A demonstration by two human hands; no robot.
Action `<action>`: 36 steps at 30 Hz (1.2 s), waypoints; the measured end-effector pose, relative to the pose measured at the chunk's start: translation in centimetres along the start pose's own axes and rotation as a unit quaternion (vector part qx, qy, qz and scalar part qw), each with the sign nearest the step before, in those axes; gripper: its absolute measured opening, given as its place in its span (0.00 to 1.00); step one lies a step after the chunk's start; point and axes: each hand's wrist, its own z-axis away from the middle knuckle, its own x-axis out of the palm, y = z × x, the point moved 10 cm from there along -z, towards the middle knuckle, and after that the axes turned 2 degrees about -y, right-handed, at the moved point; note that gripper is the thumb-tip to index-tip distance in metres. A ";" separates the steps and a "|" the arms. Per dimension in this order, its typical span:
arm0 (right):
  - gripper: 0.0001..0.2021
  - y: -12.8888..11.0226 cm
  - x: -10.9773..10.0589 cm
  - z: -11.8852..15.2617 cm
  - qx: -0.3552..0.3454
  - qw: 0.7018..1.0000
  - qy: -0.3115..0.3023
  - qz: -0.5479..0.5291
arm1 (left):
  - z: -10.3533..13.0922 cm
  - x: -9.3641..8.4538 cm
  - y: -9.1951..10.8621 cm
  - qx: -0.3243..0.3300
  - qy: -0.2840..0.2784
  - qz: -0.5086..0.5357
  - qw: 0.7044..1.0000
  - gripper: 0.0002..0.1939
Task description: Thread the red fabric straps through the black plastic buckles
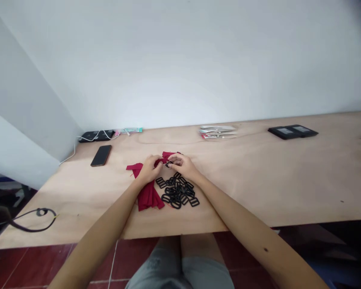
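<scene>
In the head view, apparently partway through working with a single black buckle [169, 164], pinched in the right fingers [175, 155], and with a red strip [160, 161], seemingly nipped in the left fingers [154, 159]. Too small to tell whether joined or merely brought close. Judging by the bench [258, 180], probably with plenty left to handle: strewn between the forearms with a heap of loose buckles [177, 188], showing no fabric threaded through; covered, right beside that heap and by the left forearm, with a fanned bundle of red strips [149, 197]. Dotted also, just beyond the fingers, with more red fabric [168, 154]; impossible to say whether finished or waiting. As to position: in the buckle's case, right at the right fingertips, beyond the heap; in the strip's, close by, between both hands.
</scene>
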 end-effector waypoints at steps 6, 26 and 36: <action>0.12 0.2 -0.6 -0.1 -0.018 0.999 0.018 0.023 | 0.1 -0.1 0.2 -0.006 -0.006 0.013 1.000 0.11; 0.10 -1.5 -0.4 0.0 -0.012 1.000 0.006 0.002 | -0.3 1.1 1.3 0.019 -0.063 0.044 0.997 0.10; 0.10 -1.7 -0.1 -0.2 -0.030 0.999 -0.023 0.008 | -0.2 1.6 1.6 0.020 -0.077 0.054 0.995 0.10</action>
